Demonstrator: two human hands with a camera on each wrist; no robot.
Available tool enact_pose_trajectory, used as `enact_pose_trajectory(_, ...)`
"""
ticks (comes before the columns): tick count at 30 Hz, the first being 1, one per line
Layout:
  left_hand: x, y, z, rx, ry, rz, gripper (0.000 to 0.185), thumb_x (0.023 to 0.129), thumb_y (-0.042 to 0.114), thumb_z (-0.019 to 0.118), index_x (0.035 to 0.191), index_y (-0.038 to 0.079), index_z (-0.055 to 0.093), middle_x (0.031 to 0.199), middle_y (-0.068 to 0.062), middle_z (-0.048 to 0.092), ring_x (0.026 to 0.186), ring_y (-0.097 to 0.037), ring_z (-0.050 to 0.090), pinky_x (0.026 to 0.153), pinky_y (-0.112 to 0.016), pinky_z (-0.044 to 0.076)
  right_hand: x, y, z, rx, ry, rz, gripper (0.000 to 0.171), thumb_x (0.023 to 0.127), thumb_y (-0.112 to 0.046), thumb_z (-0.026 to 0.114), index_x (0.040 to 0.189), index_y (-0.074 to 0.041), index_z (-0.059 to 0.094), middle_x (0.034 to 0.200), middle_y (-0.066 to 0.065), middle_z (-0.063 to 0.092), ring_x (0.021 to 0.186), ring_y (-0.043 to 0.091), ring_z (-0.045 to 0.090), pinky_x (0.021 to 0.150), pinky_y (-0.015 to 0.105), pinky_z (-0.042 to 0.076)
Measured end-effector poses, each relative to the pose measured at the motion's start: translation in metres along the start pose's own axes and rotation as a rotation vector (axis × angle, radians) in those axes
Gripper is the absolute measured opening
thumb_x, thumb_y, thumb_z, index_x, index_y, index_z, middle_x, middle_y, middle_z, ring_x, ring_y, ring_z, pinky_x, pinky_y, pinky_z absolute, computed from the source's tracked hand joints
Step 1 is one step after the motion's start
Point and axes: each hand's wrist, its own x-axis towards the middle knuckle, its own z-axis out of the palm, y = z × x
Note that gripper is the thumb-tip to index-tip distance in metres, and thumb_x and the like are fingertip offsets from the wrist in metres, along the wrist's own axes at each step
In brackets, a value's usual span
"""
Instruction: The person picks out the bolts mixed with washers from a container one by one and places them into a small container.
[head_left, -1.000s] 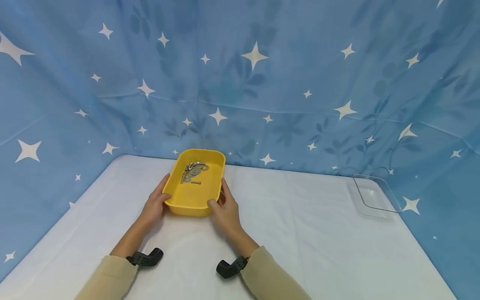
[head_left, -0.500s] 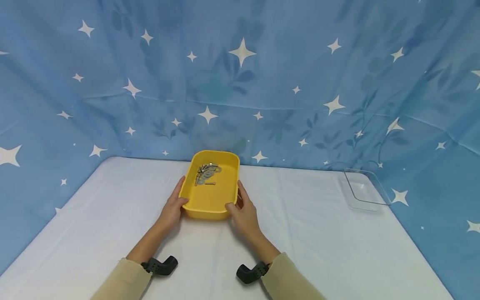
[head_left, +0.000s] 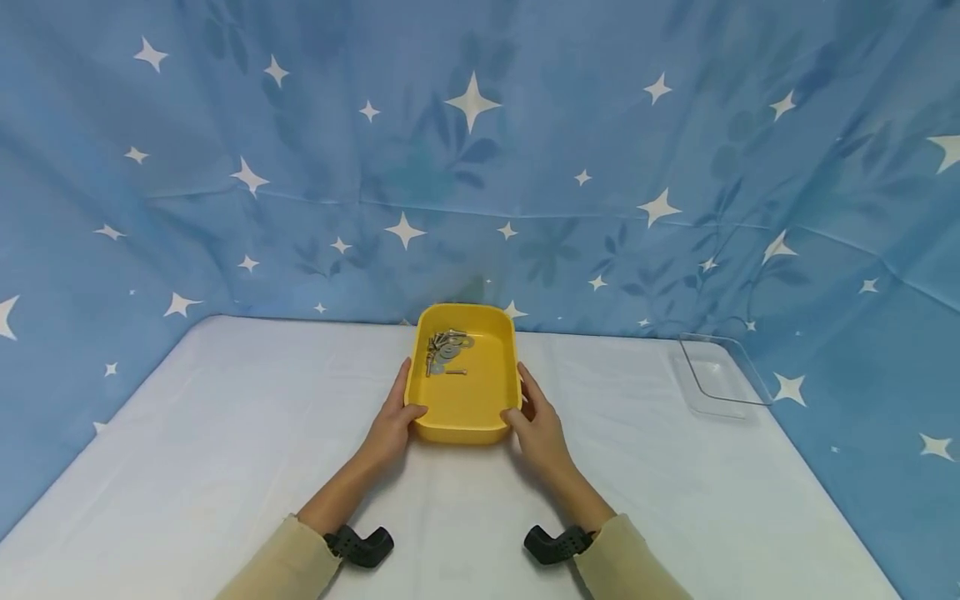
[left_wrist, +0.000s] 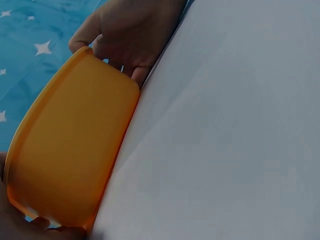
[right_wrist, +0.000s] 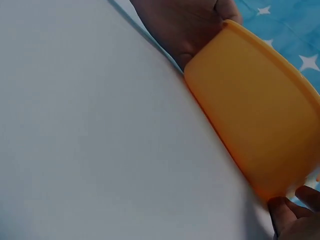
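Note:
A yellow tray (head_left: 472,404) lies between both hands at the middle of the table in the head view. Metal screws (head_left: 435,350) and flat washers (head_left: 450,352) are heaped toward its far left, and one screw (head_left: 456,372) lies apart from them. My left hand (head_left: 390,425) grips the tray's left side, thumb over the rim. On the right side my right hand (head_left: 538,429) holds it the same way. Both wrist views show the tray's near wall (left_wrist: 75,135), with the fingers of each hand at its ends and its base close to the white cloth.
A clear plastic box (head_left: 716,379) stands at the table's back right. White cloth (head_left: 225,450) covers the table. Behind it hangs a blue curtain (head_left: 337,150) with white stars. Each wrist wears a black camera band (head_left: 360,546).
Both hands have carried the yellow tray to the right across the table, still gripping its sides. The head view has turned slightly right.

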Motion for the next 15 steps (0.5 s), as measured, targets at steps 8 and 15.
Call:
enact_pose_trajectory(8,0.007,0.005,0.033,0.021,0.003,0.018,0.081,0.096,0.005,0.042,0.165,0.015,0.001,0.173,-0.009,0.0,0.16,-0.032,-0.003,0.129,-0.056,0.0,0.0,0.009,-0.031,-0.027,0.012,0.035,0.077,0.093,-0.01,0.054,0.162,-0.031,0.025,0.166,0.006,0.033,0.15,0.029,0.04,0.12,0.047,0.038)
enact_pose_trajectory(15,0.015,0.008,0.064,0.003,-0.006,0.041,0.082,0.094,0.006,0.043,0.165,0.014,0.002,0.173,-0.009,0.002,0.16,-0.031,-0.001,0.129,-0.057,0.002,-0.002,0.018,-0.062,-0.064,0.02,0.046,0.076,0.094,-0.009,0.051,0.162,-0.029,0.023,0.169,0.001,0.026,0.154,0.028,0.031,0.124,0.047,0.031)
